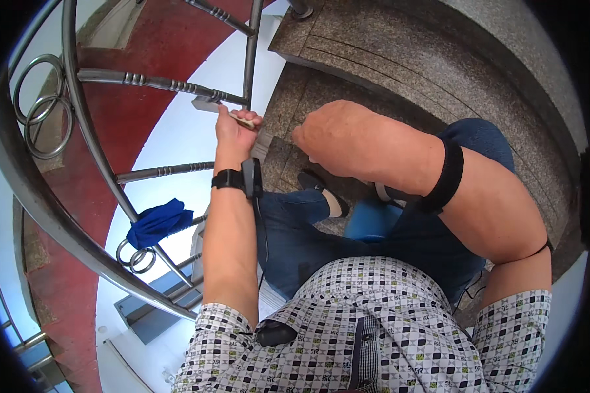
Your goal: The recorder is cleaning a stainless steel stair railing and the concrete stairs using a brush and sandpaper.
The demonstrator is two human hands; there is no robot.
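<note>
Left grip [238, 134] wrapped round a flat pale-handled tool [207, 105] beside the steel railing [157, 83], right grip [318, 134] unreadable, I judge railing work in hand, next calling for careful angling.

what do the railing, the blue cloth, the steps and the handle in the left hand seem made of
Railing: shiny metal, probably stainless steel, by its bright streaked reflections.
Blue cloth: soft fabric, matte, by its loose folds.
Steps: stone, perhaps granite, by the speckled grain; fairly smooth finish.
Handle: pale, wood or plastic; too small to tell.
</note>
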